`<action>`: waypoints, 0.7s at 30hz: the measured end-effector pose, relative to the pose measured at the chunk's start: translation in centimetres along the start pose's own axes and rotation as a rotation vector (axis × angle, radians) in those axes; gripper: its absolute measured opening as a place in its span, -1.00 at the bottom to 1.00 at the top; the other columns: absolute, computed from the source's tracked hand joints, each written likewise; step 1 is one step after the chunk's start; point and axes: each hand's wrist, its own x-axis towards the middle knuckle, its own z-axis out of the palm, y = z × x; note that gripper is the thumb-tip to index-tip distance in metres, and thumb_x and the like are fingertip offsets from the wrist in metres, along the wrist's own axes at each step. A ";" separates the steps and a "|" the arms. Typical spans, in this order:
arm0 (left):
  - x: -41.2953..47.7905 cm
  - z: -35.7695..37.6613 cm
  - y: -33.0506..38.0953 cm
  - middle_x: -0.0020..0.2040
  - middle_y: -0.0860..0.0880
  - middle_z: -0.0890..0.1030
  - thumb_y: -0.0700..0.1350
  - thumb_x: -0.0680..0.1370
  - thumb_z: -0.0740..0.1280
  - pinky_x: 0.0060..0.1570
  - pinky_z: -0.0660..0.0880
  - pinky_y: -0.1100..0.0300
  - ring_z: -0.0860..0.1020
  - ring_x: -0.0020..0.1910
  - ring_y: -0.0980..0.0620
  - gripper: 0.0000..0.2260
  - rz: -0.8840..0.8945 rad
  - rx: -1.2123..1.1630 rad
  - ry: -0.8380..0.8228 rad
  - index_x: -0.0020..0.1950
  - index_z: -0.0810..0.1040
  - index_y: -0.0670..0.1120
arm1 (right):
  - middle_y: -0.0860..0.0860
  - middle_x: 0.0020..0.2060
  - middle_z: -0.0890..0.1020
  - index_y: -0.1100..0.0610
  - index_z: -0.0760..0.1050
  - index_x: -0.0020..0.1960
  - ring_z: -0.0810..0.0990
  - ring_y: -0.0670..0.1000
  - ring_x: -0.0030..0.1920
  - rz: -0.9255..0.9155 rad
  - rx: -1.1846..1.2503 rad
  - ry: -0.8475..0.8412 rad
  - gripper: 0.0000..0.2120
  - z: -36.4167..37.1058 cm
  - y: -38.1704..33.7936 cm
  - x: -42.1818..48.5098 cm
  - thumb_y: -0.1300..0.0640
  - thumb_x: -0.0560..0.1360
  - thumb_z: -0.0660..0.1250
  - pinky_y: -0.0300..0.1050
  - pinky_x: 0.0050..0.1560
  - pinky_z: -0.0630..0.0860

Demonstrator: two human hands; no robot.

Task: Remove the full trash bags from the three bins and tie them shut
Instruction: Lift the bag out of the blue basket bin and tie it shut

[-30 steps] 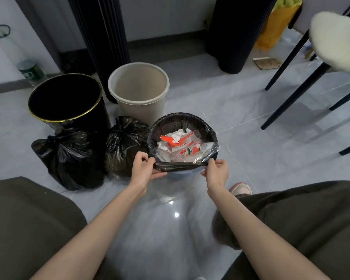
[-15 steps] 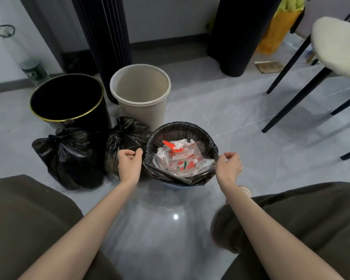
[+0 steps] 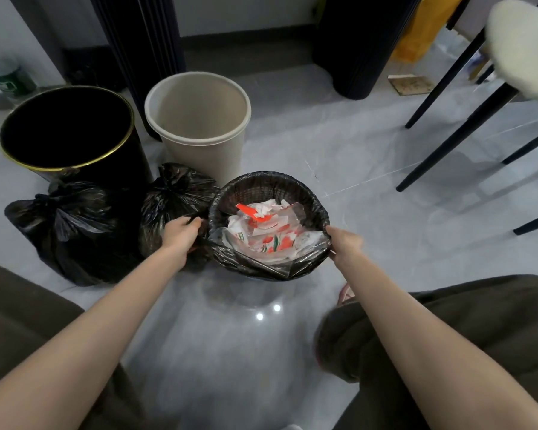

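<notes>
The left hand (image 3: pixel 180 235) has its fingers curled round the black liner (image 3: pixel 261 268) at 9 o'clock on the basket (image 3: pixel 258 192). The right hand (image 3: pixel 345 243) pinches the same liner at about 4 o'clock, its fingertips tucked over the rim. Both forearms reach in from the bottom of the view, one on either side of the basket.

The liner sits in the basket, folded over the rim all the way round and crumpled at 6 o'clock. It is open at the top and holds trash (image 3: pixel 271 237): white and clear wrappers with red and green print.

A tied bag (image 3: pixel 177 193) touches the basket at 9 to 10 o'clock, just behind the left hand. A second tied bag (image 3: pixel 72 231) lies farther out the same way. Behind them, at 10 o'clock, stands the black bin (image 3: pixel 118 162) with a gold rim. The beige bin (image 3: pixel 199 156) stands at 11 o'clock. Neither bin shows a liner.

All of this stands on a glossy grey floor (image 3: pixel 339 156). Black chair legs (image 3: pixel 457 135) cross at 2 o'clock. A flat piece of cardboard (image 3: pixel 410 85) and a yellow bag (image 3: pixel 423 35) lie farther off at 1 o'clock. A bottle (image 3: pixel 10 82) stands by the wall at 10 o'clock. Knees in dark trousers (image 3: pixel 479 305) fill the lower corners.
</notes>
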 end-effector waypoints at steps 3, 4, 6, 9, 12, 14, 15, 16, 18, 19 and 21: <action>0.4 -0.1 0.1 -0.25 -0.02 0.52 -0.14 0.60 0.23 -0.07 0.51 0.06 0.49 -0.10 -0.03 -0.85 0.142 0.088 -0.009 -0.13 0.55 -0.10 | 0.12 -0.19 0.64 0.20 0.65 -0.13 0.60 0.11 -0.12 -0.131 -0.092 0.149 -0.91 -0.2 0.0 -0.2 0.21 0.38 0.44 -0.05 0.04 0.58; 0.3 0.0 0.2 -0.22 -0.04 0.53 -0.15 0.60 0.22 -0.04 0.49 0.05 0.49 -0.11 -0.02 -0.86 0.202 0.112 -0.003 -0.08 0.56 -0.12 | 0.11 -0.19 0.64 0.19 0.67 -0.09 0.60 0.09 -0.12 -0.173 -0.104 0.171 -0.88 -0.2 0.0 -0.3 0.21 0.39 0.43 -0.09 0.04 0.56; -0.3 0.2 0.5 -0.17 -0.06 0.54 -0.17 0.60 0.22 -0.08 0.43 0.13 0.46 -0.12 0.02 -0.85 0.326 0.141 0.024 -0.02 0.56 -0.17 | 0.11 -0.16 0.67 0.16 0.66 -0.08 0.60 0.09 -0.09 -0.269 -0.118 0.190 -0.89 -0.2 -0.4 -0.8 0.19 0.43 0.39 -0.10 0.04 0.53; -1.1 0.4 1.2 -0.18 -0.02 0.53 -0.20 0.61 0.20 -0.19 0.37 0.33 0.45 -0.16 0.07 -0.87 0.465 0.102 0.026 -0.02 0.54 -0.16 | 0.06 -0.18 0.65 0.14 0.62 -0.10 0.60 0.07 -0.07 -0.472 -0.183 0.212 -0.86 0.4 -1.4 -2.0 0.12 0.50 0.30 -0.15 0.03 0.47; -1.7 0.1 1.7 -0.27 0.04 0.49 -0.23 0.60 0.20 -0.27 0.34 0.48 0.41 -0.29 0.19 -0.87 0.530 0.045 0.035 -0.01 0.54 -0.19 | 0.04 -0.11 0.64 0.17 0.59 -0.02 0.54 -0.03 -0.11 -0.719 -0.228 0.219 -0.84 0.7 -2.0 -3.3 0.13 0.55 0.26 -0.33 -0.05 0.33; -2.0 -0.2 1.6 -0.24 0.02 0.49 -0.23 0.60 0.21 -0.24 0.33 0.49 0.41 -0.26 0.18 -0.87 0.561 0.056 0.055 -0.01 0.54 -0.21 | 0.05 -0.09 0.62 0.17 0.56 0.00 0.53 -0.02 -0.10 -0.847 -0.244 0.196 -0.86 0.7 -1.9 -4.0 0.15 0.56 0.25 -0.29 -0.03 0.35; -2.1 -0.4 1.4 -0.20 0.00 0.51 -0.22 0.60 0.21 -0.21 0.33 0.49 0.43 -0.22 0.16 -0.87 0.571 0.063 0.074 0.01 0.54 -0.22 | 0.06 -0.08 0.61 0.17 0.55 0.00 0.54 0.00 -0.09 -0.893 -0.254 0.179 -0.87 0.7 -1.7 -4.3 0.16 0.56 0.24 -0.24 -0.01 0.39; -2.2 -0.6 1.1 -0.15 0.00 0.53 -0.21 0.60 0.22 -0.18 0.33 0.49 0.45 -0.17 0.14 -0.86 0.574 0.061 0.096 0.03 0.54 -0.22 | 0.05 -0.08 0.61 0.16 0.53 0.00 0.54 0.01 -0.08 -0.935 -0.265 0.161 -0.88 0.7 -1.7 -4.5 0.17 0.56 0.24 -0.18 0.00 0.43; -2.3 -0.9 0.8 -0.12 0.01 0.54 -0.19 0.59 0.23 -0.17 0.34 0.51 0.47 -0.15 0.14 -0.85 0.563 0.053 0.126 0.07 0.55 -0.20 | 0.01 -0.10 0.59 0.13 0.51 0.00 0.54 0.00 -0.10 -0.996 -0.286 0.114 -0.90 0.7 -1.7 -5.1 0.21 0.56 0.22 -0.14 -0.01 0.46; -2.3 -0.9 0.7 -0.14 0.02 0.54 -0.19 0.59 0.23 -0.19 0.33 0.52 0.46 -0.18 0.18 -0.85 0.560 0.057 0.128 0.09 0.55 -0.19 | -0.02 -0.11 0.57 0.12 0.50 0.01 0.53 -0.02 -0.11 -1.026 -0.303 0.081 -0.89 0.8 -1.8 -5.4 0.23 0.55 0.21 -0.15 -0.03 0.45; -2.4 -0.8 0.8 -0.23 0.06 0.50 -0.20 0.58 0.25 -0.23 0.33 0.51 0.44 -0.29 0.26 -0.86 0.561 0.074 0.120 0.09 0.56 -0.16 | -0.05 -0.13 0.53 0.11 0.48 0.05 0.50 -0.05 -0.11 -1.097 -0.398 0.025 -0.88 1.0 -2.1 -5.9 0.23 0.55 0.20 -0.17 -0.04 0.44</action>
